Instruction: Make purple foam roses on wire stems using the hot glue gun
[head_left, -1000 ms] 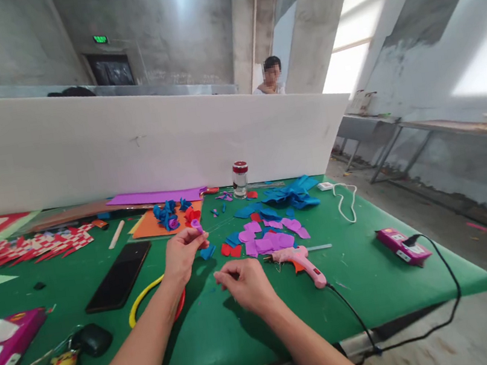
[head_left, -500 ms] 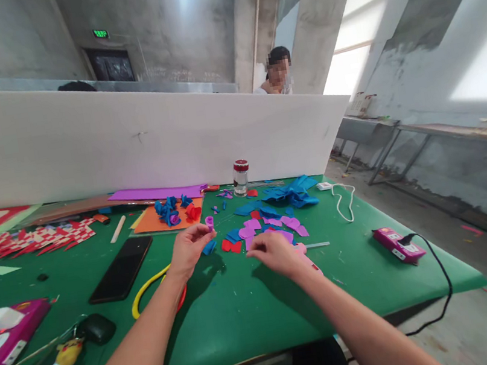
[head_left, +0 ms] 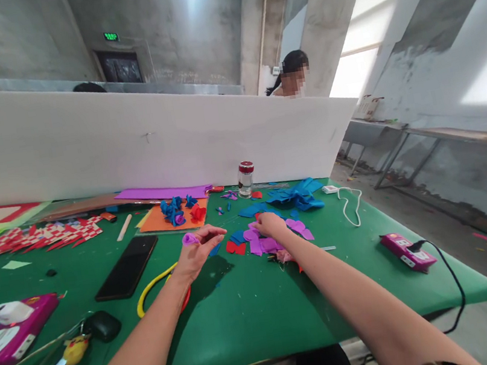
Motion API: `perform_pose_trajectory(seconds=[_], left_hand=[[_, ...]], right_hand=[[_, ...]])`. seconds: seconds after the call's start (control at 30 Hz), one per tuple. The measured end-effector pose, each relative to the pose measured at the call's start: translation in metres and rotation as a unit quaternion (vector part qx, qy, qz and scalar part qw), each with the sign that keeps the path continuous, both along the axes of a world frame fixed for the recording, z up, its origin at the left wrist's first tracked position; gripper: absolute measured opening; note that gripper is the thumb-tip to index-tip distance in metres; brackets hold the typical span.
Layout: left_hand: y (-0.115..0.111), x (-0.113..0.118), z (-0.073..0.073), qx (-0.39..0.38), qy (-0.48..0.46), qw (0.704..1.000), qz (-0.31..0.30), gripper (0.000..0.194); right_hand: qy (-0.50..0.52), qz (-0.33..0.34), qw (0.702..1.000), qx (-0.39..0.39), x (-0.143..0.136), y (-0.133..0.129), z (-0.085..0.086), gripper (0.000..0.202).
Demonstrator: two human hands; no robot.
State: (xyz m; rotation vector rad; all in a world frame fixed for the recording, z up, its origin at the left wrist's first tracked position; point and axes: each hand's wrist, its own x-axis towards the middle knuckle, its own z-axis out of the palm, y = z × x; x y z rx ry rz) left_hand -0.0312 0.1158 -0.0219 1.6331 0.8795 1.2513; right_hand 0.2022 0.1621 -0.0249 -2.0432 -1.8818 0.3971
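Note:
My left hand (head_left: 197, 254) is closed round a small rolled purple paper flower (head_left: 190, 239), whose curled top pokes out above the fingers; the thumb and forefinger reach toward the right. My right hand (head_left: 272, 225) bends down over the loose purple paper petals (head_left: 270, 244), fingertips pinched at their far edge; what they grip is hidden. Red paper pieces (head_left: 236, 247) and blue ones lie between the hands. A pink glue gun (head_left: 284, 255) is partly covered by my right forearm. Under my left wrist shows a yellow-and-red loop handle (head_left: 152, 287).
Finished blue paper flowers (head_left: 172, 210) rest on an orange sheet (head_left: 148, 221). Behind stand a red-lidded jar (head_left: 246, 179) and a white partition (head_left: 200, 134). A black phone (head_left: 127, 267) lies left, a purple power strip (head_left: 407, 252) right. Beyond the partition is a person (head_left: 294, 74).
My right hand has moved away from me onto the purple petals, uncovering part of the glue gun. In my left hand, the purple flower sits farther back, away from the fingertips.

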Motion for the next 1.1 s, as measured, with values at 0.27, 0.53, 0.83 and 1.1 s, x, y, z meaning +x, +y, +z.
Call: perform_pose_trajectory(seconds=[0.27, 0.53, 0.83, 1.1], left_hand=[[0.003, 0.006, -0.007, -0.002, 0.043, 0.999, 0.009, 0.026], [0.001, 0.009, -0.004, -0.029, 0.026, 0.999, 0.010, 0.047], [-0.009, 0.009, -0.002, -0.084, 0.036, 0.994, -0.053, 0.029], [-0.014, 0.012, 0.000, -0.113, 0.066, 0.988, -0.076, 0.036]], right_hand=[[0.155, -0.033, 0.987, 0.017, 0.007, -0.001, -0.004, 0.014], [0.418, 0.006, 0.907, 0.049, -0.033, -0.072, 0.010, 0.024], [0.742, -0.068, 0.664, 0.054, -0.071, -0.115, -0.015, 0.035], [0.730, -0.091, 0.668, 0.109, -0.076, -0.116, -0.025, 0.032]])
